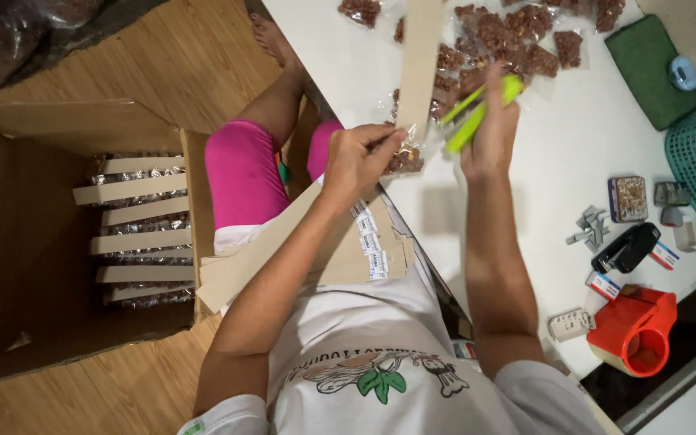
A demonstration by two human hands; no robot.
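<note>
The left hand (358, 157) is clamped on a cardboard strip (419, 60) and a clear nut packet (403, 153) at the white counter (573, 137) edge; the right hand (489, 133) grips a green stapler (477, 113). A crooked bite could miss the packet — the stapler's mouth is hidden behind the fingers.

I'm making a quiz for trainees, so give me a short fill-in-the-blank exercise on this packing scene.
1. The right hand holds a bright ____ stapler.
2. The left hand pinches a clear packet against a long ____ strip.
3. Finished strips lie in the open ____ box on the floor.

Missing words: green; cardboard; cardboard
</note>
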